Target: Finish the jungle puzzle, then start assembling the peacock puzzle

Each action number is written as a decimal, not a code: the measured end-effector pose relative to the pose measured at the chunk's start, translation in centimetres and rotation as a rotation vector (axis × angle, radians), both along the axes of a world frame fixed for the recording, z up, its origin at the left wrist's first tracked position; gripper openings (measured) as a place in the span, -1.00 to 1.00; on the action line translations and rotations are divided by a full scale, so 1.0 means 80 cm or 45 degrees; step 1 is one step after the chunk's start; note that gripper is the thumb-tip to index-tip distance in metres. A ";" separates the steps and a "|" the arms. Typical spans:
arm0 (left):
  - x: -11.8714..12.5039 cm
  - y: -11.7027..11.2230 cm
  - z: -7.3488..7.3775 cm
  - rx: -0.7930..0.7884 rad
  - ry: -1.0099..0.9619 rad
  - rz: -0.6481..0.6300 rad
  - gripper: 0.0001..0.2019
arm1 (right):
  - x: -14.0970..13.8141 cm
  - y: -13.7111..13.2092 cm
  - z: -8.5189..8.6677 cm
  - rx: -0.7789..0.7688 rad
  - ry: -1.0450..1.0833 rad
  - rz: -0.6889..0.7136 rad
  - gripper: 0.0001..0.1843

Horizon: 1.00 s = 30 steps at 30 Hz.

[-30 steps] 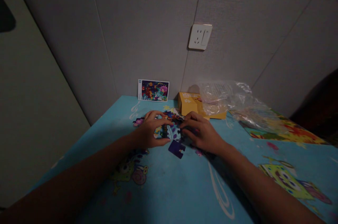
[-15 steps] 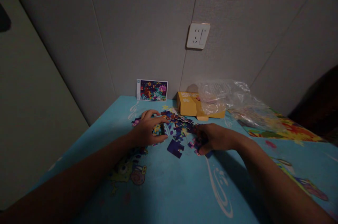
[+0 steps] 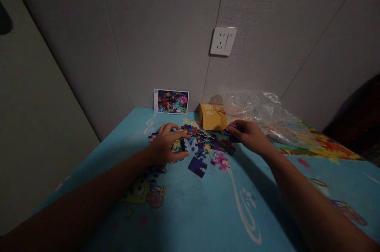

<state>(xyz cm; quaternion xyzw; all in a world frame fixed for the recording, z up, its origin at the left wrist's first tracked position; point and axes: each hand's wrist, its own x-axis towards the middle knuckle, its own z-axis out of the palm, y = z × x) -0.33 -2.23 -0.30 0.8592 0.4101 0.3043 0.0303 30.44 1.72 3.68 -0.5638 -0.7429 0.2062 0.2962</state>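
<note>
1. Right hand (image 3: 249, 135): thumb and fingers pinched on a dark jigsaw piece (image 3: 234, 138) with some purple showing, near the yellow box (image 3: 211, 118). Possibly more than one piece; can't tell.
2. Left hand (image 3: 168, 147): curved around patterned jigsaw pieces (image 3: 177, 146); can't tell if gripping or just resting.
3. Jigsaw pile (image 3: 204, 138): between the hands, pieces overlapping. Dark blue piece (image 3: 196, 167) and pink-purple pieces (image 3: 220, 161) lie nearer the wearer.
4. Handling, my judgement: light edge pinch, tabs free, picture side visible; lift clear of the pile so neighbours don't drag; left hand steadies its pieces without pressing.
5. Picture card (image 3: 172, 102) leans on the wall, unobstructed; handy for comparing colours. Teal logo in its corner, illegible.
6. Box: pale lettering, too blurred to read. Clear plastic bag (image 3: 253, 105): faint print, unreadable.
7. Tablecloth (image 3: 184, 212): SpongeBob print. Wall socket (image 3: 223, 41): no readable brand.
</note>
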 end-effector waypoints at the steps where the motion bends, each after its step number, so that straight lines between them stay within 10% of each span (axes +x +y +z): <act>1: 0.000 0.000 0.000 -0.002 0.003 0.003 -0.55 | -0.003 0.000 -0.006 0.000 -0.065 0.008 -0.71; 10: 0.000 0.001 0.000 -0.009 0.021 0.029 -0.56 | -0.056 -0.005 -0.055 0.263 -0.406 0.221 -0.34; 30: -0.002 0.002 -0.001 0.005 -0.013 0.013 -0.56 | -0.053 -0.002 -0.036 0.486 -0.297 0.038 -0.66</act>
